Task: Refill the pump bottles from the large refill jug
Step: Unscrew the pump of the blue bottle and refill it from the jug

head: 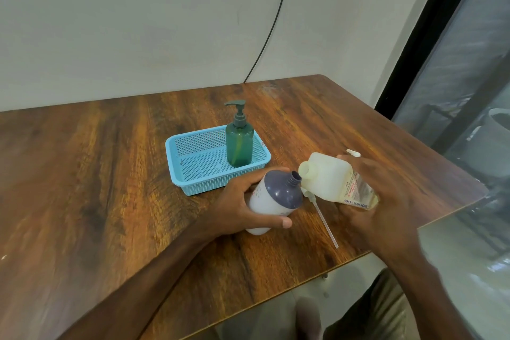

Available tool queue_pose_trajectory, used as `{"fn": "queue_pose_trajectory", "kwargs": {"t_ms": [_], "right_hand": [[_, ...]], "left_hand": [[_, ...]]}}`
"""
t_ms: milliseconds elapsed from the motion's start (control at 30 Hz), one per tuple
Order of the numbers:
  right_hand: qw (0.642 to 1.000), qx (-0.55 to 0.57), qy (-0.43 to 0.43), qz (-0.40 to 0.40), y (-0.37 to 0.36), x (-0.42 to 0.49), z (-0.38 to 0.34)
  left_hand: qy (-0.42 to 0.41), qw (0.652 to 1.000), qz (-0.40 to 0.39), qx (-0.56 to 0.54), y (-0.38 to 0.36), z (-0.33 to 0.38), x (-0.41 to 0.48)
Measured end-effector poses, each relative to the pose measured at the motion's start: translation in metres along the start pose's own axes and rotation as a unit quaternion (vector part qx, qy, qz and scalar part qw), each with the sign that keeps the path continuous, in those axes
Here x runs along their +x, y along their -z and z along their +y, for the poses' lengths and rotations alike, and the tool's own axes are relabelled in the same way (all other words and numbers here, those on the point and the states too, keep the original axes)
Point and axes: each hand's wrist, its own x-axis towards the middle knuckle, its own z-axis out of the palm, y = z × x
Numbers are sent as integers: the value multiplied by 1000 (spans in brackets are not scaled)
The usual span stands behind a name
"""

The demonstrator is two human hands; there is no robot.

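At lower centre of the frame, a person's left hand (242, 201) is gripping a white pump bottle (271, 201), its fingers (276, 172) curling over the far side and the thumb wrapping the near side. The bottle is tilting to the right, showing a grey-blue shoulder and a bare threaded neck with the pump off. Just right of it, the right hand (386, 196) is clasping the refill jug (328, 176), fingers closing round its labelled base. The jug is a translucent, cream-yellow container with red and blue print, and it is tipping left so that its open mouth is sitting just beside the bottle's neck. Whether liquid is flowing cannot be told. A white pump with a long dip tube (325, 223) is lying on the wooden worktop (82, 174) between the hands. Behind them, a green pump bottle (239, 143) is standing upright in a blue basket (176, 163).
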Motion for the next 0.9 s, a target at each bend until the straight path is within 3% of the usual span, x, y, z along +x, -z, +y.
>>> {"fn": "queue_pose_trajectory", "kwargs": {"t_ms": [900], "right_hand": [[997,-60,39,6,12,10,-5]], "left_hand": [[-3,1000,-4,-5,1,3,-1]]}}
